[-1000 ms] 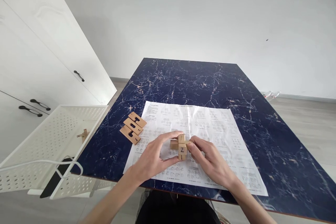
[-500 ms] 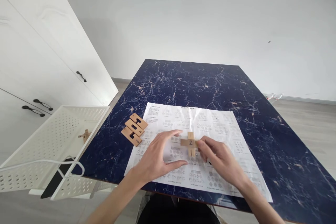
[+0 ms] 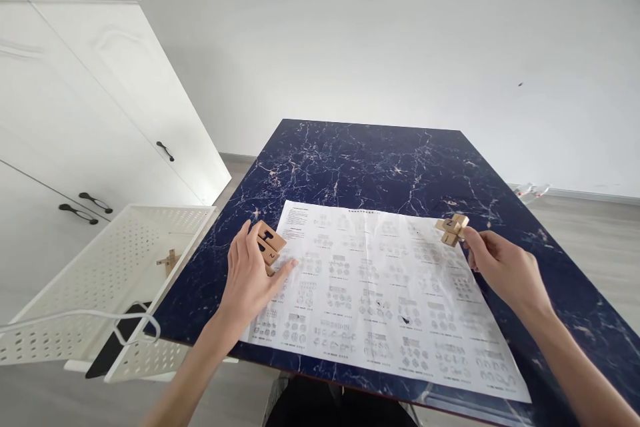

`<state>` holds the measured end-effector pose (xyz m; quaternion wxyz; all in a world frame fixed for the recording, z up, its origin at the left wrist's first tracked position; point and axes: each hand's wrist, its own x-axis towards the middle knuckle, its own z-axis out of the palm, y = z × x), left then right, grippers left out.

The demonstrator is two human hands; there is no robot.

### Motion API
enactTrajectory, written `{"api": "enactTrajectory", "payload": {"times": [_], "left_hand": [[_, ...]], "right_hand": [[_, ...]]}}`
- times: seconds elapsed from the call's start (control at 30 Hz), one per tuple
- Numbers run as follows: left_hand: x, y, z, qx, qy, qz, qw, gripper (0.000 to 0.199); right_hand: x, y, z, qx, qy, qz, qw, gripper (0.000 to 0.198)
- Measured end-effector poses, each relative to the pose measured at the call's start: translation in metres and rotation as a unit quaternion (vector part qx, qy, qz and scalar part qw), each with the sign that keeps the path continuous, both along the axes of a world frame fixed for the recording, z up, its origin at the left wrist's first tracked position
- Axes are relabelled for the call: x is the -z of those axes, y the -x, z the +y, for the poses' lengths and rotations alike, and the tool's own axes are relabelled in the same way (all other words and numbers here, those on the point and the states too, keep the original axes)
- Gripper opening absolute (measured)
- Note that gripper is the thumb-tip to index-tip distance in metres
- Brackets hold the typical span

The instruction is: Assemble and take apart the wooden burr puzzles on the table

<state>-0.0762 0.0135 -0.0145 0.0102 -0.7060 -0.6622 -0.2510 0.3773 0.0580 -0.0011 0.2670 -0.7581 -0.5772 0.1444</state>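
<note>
My right hand (image 3: 507,270) pinches a wooden interlocking puzzle (image 3: 453,229) by one end. It is a small cross of pale blocks with a number on its face, held above the sheet's right edge. At the left, my left hand (image 3: 251,277) reaches over flat wooden puzzle pieces (image 3: 273,238) with cut-out slots. Its fingers and thumb are apart, and they partly cover the pieces. Between the hands lies a creased printed instruction sheet (image 3: 345,280) with rows of small diagrams.
The dark blue marbled table (image 3: 360,163) stands before a plain wall. On the left, a white perforated basket (image 3: 117,240) holds another wooden puzzle (image 3: 169,261) and a dark flat object. A white cable (image 3: 75,312) crosses the basket. Behind it is a white cabinet (image 3: 125,113).
My right hand has carried the wooden puzzle from the sheet's middle to its right edge, turning it. My left hand has moved left, from beside the puzzle to the slotted pieces.
</note>
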Motion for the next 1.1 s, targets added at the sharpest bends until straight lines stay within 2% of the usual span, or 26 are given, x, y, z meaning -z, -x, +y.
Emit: {"api": "enactTrajectory", "payload": {"times": [0.13, 0.23, 0.47, 0.6, 0.77, 0.83, 0.93, 1.1], "left_hand": [[0.007, -0.001, 0.008, -0.002, -0.012, 0.019, 1.0, 0.085], [0.007, -0.002, 0.012, -0.001, -0.023, 0.026, 0.999, 0.08], [-0.001, 0.003, 0.013, 0.002, -0.007, 0.009, 1.0, 0.072], [-0.004, 0.006, 0.012, -0.008, 0.0, 0.018, 1.0, 0.08], [-0.004, 0.008, 0.011, -0.038, 0.003, 0.026, 0.999, 0.084], [-0.004, 0.008, 0.011, -0.035, 0.0, 0.032, 0.999, 0.081], [-0.004, 0.007, 0.012, -0.029, -0.007, 0.045, 0.999, 0.077], [-0.002, 0.008, 0.012, -0.018, -0.009, 0.042, 0.999, 0.078]], "right_hand": [[0.01, -0.002, 0.007, 0.035, -0.013, -0.092, 0.995, 0.043], [0.016, 0.0, 0.008, 0.035, -0.004, -0.128, 0.991, 0.042], [0.018, 0.001, 0.008, 0.019, 0.003, -0.122, 0.992, 0.047], [0.014, -0.001, 0.008, 0.024, 0.019, -0.115, 0.993, 0.044], [0.004, 0.002, -0.008, 0.041, -0.025, -0.115, 0.992, 0.046], [0.0, 0.009, -0.02, 0.014, -0.048, -0.093, 0.994, 0.048], [-0.002, 0.025, -0.043, -0.079, -0.065, -0.036, 0.994, 0.048], [-0.002, 0.058, -0.078, -0.192, -0.043, 0.046, 0.979, 0.036]]}}
